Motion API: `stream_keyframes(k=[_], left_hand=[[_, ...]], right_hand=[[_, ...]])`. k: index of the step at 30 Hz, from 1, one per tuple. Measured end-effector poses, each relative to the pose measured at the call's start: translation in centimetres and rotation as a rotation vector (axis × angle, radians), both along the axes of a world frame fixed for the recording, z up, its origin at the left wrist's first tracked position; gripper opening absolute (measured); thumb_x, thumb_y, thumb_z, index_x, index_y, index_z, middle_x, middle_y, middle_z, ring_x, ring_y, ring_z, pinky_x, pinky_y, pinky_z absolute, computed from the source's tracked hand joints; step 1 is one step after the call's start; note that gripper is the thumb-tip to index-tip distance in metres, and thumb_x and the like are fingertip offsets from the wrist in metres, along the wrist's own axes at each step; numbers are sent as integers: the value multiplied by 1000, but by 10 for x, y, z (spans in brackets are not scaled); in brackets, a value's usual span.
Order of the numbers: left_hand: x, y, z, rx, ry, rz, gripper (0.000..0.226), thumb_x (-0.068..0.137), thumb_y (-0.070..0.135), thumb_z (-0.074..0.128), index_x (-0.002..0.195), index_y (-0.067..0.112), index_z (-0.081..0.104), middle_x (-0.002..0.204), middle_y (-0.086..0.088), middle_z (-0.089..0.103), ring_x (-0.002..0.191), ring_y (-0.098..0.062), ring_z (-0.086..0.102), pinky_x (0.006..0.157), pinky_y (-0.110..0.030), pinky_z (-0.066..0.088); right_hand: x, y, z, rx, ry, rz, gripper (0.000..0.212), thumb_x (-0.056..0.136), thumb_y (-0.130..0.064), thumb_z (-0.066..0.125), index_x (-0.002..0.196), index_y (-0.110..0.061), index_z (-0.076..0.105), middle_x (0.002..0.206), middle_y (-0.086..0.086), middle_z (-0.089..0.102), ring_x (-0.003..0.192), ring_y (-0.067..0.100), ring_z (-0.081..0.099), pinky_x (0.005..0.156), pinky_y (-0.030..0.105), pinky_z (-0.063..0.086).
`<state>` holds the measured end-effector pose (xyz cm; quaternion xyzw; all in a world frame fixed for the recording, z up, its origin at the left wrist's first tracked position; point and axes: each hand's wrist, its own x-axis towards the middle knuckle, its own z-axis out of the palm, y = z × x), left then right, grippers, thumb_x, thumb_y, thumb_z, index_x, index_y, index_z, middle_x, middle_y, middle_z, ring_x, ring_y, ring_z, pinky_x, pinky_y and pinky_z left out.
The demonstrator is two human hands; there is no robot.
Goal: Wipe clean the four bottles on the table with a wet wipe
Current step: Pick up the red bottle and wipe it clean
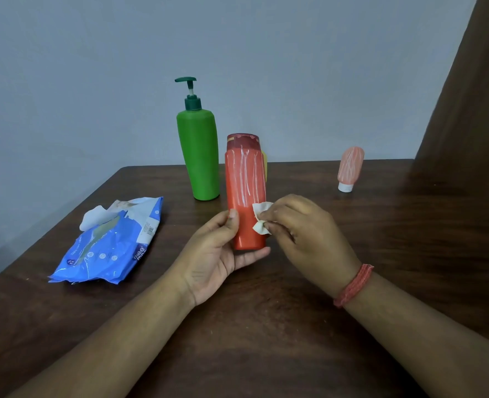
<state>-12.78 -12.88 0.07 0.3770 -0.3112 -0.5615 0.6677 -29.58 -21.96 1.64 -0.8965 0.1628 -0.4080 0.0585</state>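
Observation:
My left hand [219,254] grips the lower part of an orange bottle [246,185] with a dark red cap, held upright above the table. White streaks cover its upper body; the lower part looks clean. My right hand [303,234] pinches a small folded white wet wipe [261,218] against the bottle's right side. A green pump bottle [200,150] stands behind to the left. A sliver of a yellow thing [265,163] shows behind the orange bottle, mostly hidden. A small pink tube [349,168] with white streaks stands on its white cap at the far right.
A blue wet wipe pack [111,245] lies open on the left of the dark wooden table [266,326], a wipe sticking out of it. A grey wall stands behind the table. A brown curtain [473,110] hangs at the right.

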Motion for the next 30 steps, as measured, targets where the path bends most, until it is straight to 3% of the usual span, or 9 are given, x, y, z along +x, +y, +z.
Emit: stream_keyframes(k=[3,6,12,18,22,27,30], left_hand=[[1,1,0,-8,-3,-32,45,92,11,63,136,9,57,133,-18,66,119,-35,67,83,-43,60],[1,1,0,-2,-25,-16,50,85,3,68,133,9,59,130,-17,68,116,-35,68,81,-44,61],[0,-1,2,-23,-89,159,57,77,9,76,128,2,52,119,-14,73,105,-34,73,73,-42,62],[-3,0,-3,-47,-103,89,50,79,9,75,124,4,53,118,-11,73,108,-35,72,74,-40,62],[0,0,-6,-54,-95,53,52,76,2,76,124,4,55,121,-16,71,110,-36,71,77,-42,62],[1,-2,-9,-56,-175,10,63,70,8,84,127,10,56,124,-14,70,114,-36,69,80,-44,61],[2,-2,-10,-37,-240,1,65,68,11,87,126,12,57,127,-14,67,115,-35,69,81,-45,61]], right_hand=[[-1,-1,-1,-6,45,38,17,92,-13,67,109,-15,71,106,-2,65,102,8,58,88,20,48],[-2,-3,0,-11,53,11,17,92,-14,69,108,-15,72,105,-2,66,100,10,60,86,21,50],[-3,-2,0,-1,119,73,14,91,-16,70,105,-14,71,104,-1,66,99,11,60,83,22,48],[-4,-5,2,93,-64,5,18,91,-17,69,107,-9,72,105,1,66,99,12,62,85,27,54],[-8,-8,3,48,51,46,19,90,-19,71,107,-10,72,105,2,67,98,12,63,85,25,52],[-11,-13,6,39,12,5,19,91,-21,69,106,-10,71,104,2,67,95,9,61,83,22,50],[-15,-20,10,-69,48,-13,13,91,-19,68,101,-11,72,101,1,67,94,13,62,82,28,53]])
